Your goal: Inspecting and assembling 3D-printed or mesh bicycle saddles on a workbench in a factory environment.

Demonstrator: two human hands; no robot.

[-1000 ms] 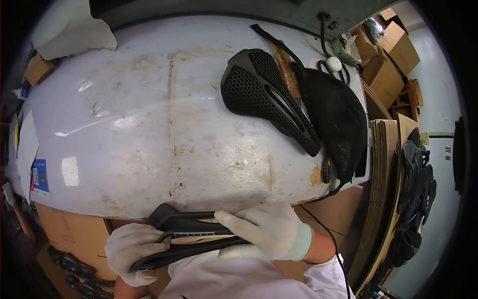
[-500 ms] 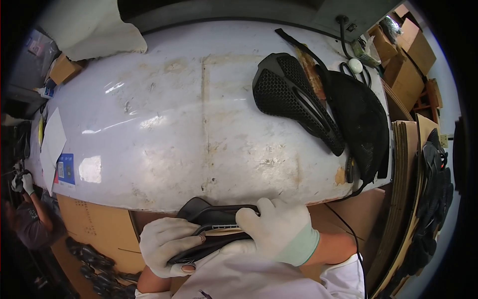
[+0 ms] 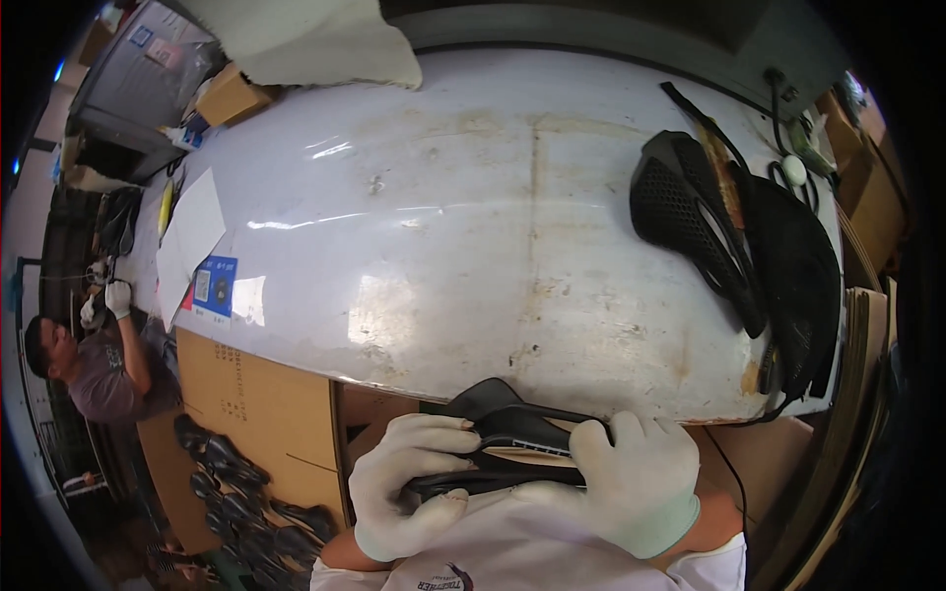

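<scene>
Here, close to my chest and just below the near edge of the table (image 3: 443, 246), I hold a black bicycle saddle (image 3: 512, 448) in both gloved hands. My left hand (image 3: 409, 488) has its fingers (image 3: 434, 433) curled shut around the left end of the saddle, thumb pressed against its lower edge. My right hand (image 3: 636, 483) is clamped over the right end, its fingers (image 3: 596, 438) hooked over the top edge, so the saddle spans the gap between the two hands and lies roughly level, with a pale strip showing along its middle. Beyond my fingers the white, stained table top spreads out. Far up and to the right of my right hand, well apart from it, two more black saddles (image 3: 690, 222) lie on the table, one with a perforated surface, overlapping a darker one beside it. Up and left of my left hand a sheet of white paper (image 3: 192, 236) and a small blue card (image 3: 215, 288) rest at the table's edge. Directly left of my left hand stands a brown cardboard box (image 3: 256, 394), and below it a heap of black parts (image 3: 232, 492) lies on the floor. Further left, another person (image 3: 99, 360) crouches, wearing white gloves.
</scene>
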